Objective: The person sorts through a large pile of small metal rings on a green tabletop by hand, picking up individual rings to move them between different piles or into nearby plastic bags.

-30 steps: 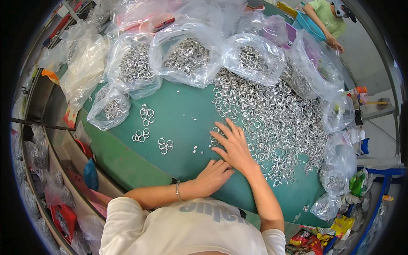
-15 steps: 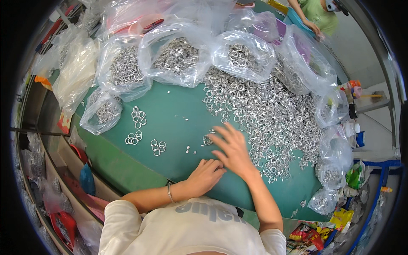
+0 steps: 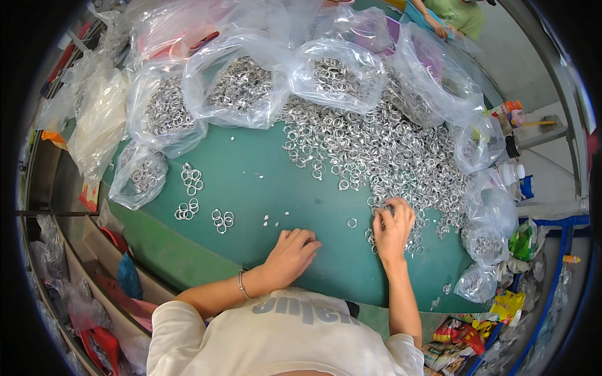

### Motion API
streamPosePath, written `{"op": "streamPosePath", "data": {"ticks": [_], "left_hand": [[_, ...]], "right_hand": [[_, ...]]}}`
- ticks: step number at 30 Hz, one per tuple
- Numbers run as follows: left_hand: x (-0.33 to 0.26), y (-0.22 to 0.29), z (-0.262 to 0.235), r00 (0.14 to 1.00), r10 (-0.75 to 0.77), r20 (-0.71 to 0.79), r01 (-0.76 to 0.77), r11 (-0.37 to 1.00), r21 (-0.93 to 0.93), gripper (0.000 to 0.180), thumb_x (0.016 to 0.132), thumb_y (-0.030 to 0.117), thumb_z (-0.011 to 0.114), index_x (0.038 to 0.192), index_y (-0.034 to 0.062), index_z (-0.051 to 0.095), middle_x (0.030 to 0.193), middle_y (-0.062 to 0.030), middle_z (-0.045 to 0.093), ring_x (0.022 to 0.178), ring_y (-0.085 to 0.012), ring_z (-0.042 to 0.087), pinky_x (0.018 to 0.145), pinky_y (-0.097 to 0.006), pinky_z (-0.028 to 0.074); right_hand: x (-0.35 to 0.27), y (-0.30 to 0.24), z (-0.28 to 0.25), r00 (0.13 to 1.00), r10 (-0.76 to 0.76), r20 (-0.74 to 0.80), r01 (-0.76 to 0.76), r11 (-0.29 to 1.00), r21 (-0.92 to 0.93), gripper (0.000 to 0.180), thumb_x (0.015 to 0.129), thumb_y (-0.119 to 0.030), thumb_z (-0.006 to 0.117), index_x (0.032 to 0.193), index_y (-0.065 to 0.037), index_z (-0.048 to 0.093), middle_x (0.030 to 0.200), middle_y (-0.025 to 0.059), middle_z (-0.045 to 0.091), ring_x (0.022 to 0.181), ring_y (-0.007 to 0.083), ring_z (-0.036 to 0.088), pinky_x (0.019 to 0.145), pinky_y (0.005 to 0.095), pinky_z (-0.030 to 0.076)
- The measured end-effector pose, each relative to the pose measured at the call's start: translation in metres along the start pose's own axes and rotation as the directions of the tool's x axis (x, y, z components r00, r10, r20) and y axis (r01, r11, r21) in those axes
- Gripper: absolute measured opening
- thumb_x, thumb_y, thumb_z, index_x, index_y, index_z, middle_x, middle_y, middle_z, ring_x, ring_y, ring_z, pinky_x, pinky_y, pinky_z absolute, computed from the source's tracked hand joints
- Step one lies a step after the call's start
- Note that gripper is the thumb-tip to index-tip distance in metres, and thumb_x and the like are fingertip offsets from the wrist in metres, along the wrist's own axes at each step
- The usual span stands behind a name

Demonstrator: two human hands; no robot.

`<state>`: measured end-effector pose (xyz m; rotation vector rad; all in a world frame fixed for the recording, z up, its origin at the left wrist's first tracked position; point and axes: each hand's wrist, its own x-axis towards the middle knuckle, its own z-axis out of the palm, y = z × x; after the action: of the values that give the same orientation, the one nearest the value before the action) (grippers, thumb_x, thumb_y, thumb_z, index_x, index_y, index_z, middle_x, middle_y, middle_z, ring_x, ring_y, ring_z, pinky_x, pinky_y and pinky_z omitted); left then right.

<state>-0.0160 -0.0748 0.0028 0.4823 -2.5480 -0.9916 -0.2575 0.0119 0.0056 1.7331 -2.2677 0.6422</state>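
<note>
My right hand (image 3: 394, 230) is at the near edge of a large heap of silver metal rings (image 3: 401, 153), fingers bent down and closed over some of them. On the green table, my left hand (image 3: 292, 254) lies with its fingers curled in; what they hold, if anything, is hidden. A single ring (image 3: 352, 222) lies apart from the heap, between the two hands. Toward the left are three small groups of rings: an upper group (image 3: 192, 178), a middle group (image 3: 187, 209) and a nearer group (image 3: 222, 220). Small pale bits (image 3: 276, 224) lie beyond my left hand.
Clear plastic bags of rings stand along the far edge, among them one bag (image 3: 241, 88) at centre and a smaller bag (image 3: 143, 174) at left. More small bags (image 3: 480, 281) line the right side. Another person's hand (image 3: 439, 28) shows at far right.
My right hand has swung right, from open above the table's middle to the heap's near edge. The left hand has shifted slightly left. The whole view has shifted a little.
</note>
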Motion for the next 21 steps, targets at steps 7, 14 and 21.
{"op": "streamPosePath", "data": {"ticks": [7, 14, 21], "left_hand": [[0.013, 0.004, 0.006, 0.999, 0.046, -0.004, -0.045, 0.995, 0.085, 0.031, 0.073, -0.002, 0.062, 0.104, 0.0015, 0.059, 0.103, -0.0098, 0.052, 0.096, -0.0249, 0.05, 0.079, -0.037, 0.035], [0.014, 0.001, 0.004, 1.0, -0.005, -0.01, 0.006, 0.996, 0.09, 0.032, 0.075, -0.002, 0.065, 0.106, 0.0047, 0.06, 0.105, -0.0086, 0.052, 0.094, -0.0251, 0.051, 0.079, -0.038, 0.035], [0.018, 0.008, 0.003, 1.0, -0.002, 0.006, 0.001, 0.997, 0.08, 0.032, 0.076, -0.002, 0.066, 0.106, 0.0052, 0.06, 0.105, -0.0083, 0.052, 0.095, -0.0251, 0.051, 0.082, -0.038, 0.035]], "right_hand": [[0.011, -0.033, -0.01, 0.981, -0.02, 0.191, -0.012, 0.986, 0.164, 0.039, 0.08, -0.024, 0.07, 0.114, -0.008, 0.059, 0.13, 0.0124, 0.047, 0.128, 0.0338, 0.038, 0.104, 0.0519, 0.026], [-0.023, 0.008, -0.005, 0.992, 0.104, 0.067, -0.093, 0.985, -0.145, 0.018, 0.082, -0.005, 0.061, 0.1, -0.007, 0.063, 0.126, 0.0117, 0.052, 0.126, 0.0319, 0.043, 0.104, 0.0527, 0.026], [-0.041, 0.052, -0.018, 0.98, 0.198, -0.001, -0.196, 0.97, -0.142, 0.019, 0.083, -0.007, 0.062, 0.102, -0.007, 0.06, 0.12, 0.0106, 0.054, 0.118, 0.0303, 0.047, 0.101, 0.0472, 0.029]]}}
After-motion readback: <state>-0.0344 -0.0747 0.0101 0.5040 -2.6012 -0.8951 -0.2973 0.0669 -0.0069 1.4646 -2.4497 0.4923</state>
